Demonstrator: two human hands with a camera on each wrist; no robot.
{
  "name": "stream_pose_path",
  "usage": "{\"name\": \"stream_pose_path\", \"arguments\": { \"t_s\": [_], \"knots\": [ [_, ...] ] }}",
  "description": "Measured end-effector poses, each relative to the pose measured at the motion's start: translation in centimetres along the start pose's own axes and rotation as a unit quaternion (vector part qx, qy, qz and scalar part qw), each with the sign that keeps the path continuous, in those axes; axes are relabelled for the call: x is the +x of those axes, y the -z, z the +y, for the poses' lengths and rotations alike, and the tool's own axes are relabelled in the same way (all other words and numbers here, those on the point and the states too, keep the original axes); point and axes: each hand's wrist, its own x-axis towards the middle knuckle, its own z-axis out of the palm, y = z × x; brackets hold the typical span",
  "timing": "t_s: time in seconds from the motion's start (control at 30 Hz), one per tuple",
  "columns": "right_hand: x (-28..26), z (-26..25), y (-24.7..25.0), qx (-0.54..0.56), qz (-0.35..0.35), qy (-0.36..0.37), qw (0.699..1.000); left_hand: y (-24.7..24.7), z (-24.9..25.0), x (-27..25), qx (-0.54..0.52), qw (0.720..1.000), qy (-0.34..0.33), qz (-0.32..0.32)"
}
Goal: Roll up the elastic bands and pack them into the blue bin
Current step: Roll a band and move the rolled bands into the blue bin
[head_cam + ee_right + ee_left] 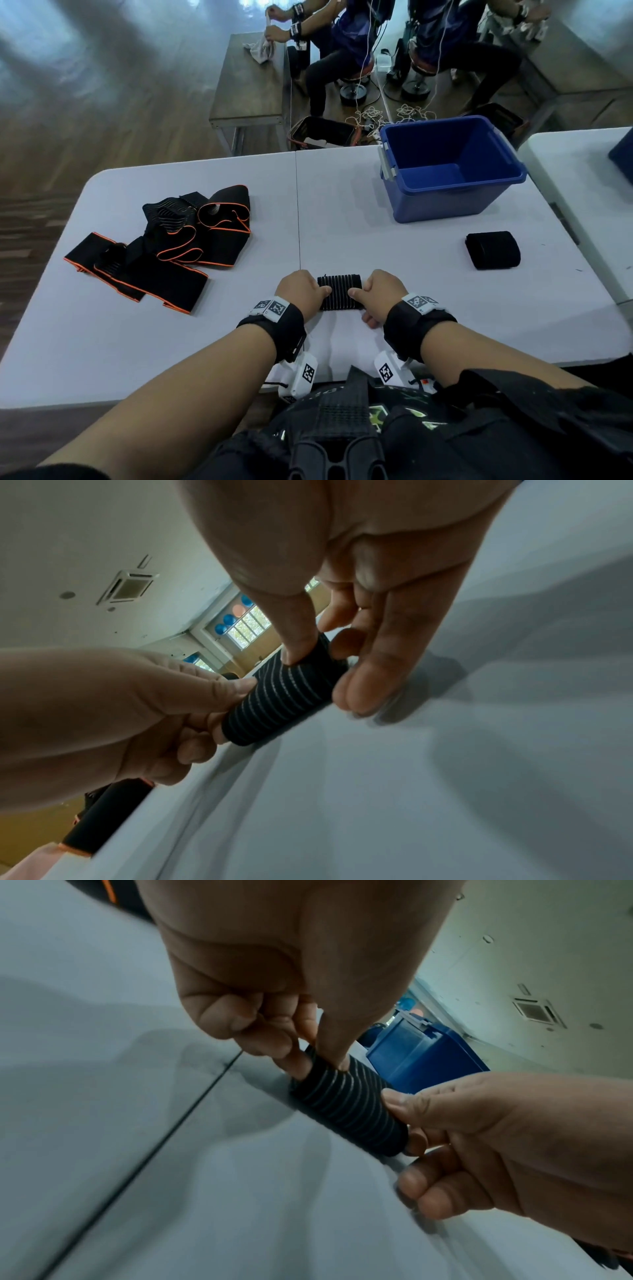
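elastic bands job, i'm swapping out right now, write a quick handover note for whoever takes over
Left hand and right hand each grip one end of a striped band roll at the near edge of the table.
One finished black roll lies right of it, in front of the blue bin; what shows of the bin's inside holds nothing.
Unrolled orange-edged bands are piled on the left.
Left: pack both rolls, then roll and pack the pile.

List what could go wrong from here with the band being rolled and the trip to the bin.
1. The striped roll is held only at its two ends, by the left hand and the right hand; if either lets go, it may spring loose and unroll.
2. The blue bin sits at the far right of the table; a one-handed carry could loosen the roll.
3. The finished black roll lies outside the bin and could be forgotten.
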Motion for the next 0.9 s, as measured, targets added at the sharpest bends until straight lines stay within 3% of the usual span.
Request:
{"name": "stream_pose_path", "arguments": {
  "t_s": [0.2, 0.37, 0.5, 0.7, 0.9],
  "knots": [
    [1.6, 1.7, 2.9, -0.049, 0.039, 0.016, 0.998, -0.8, 4.0, 1.0, 0.006, 0.999, -0.049, -0.002],
    [1.9, 4.7, 7.0, 0.043, 0.125, -0.01, 0.991, -3.5, 8.6, 1.5, -0.039, 0.993, -0.112, -0.021],
    [1.2, 6.9, 9.7, 0.133, 0.173, 0.001, 0.976, -5.6, 11.5, 2.4, -0.112, 0.985, -0.125, -0.035],
    [0.9, 9.1, 12.5, 0.218, 0.172, 0.024, 0.96, -7.8, 14.1, 2.9, -0.219, 0.968, -0.114, -0.049],
    [1.1, 9.8, 13.7, 0.254, 0.152, 0.053, 0.954, -8.6, 14.9, 2.3, -0.232, 0.966, -0.108, -0.03]
  ]
}}
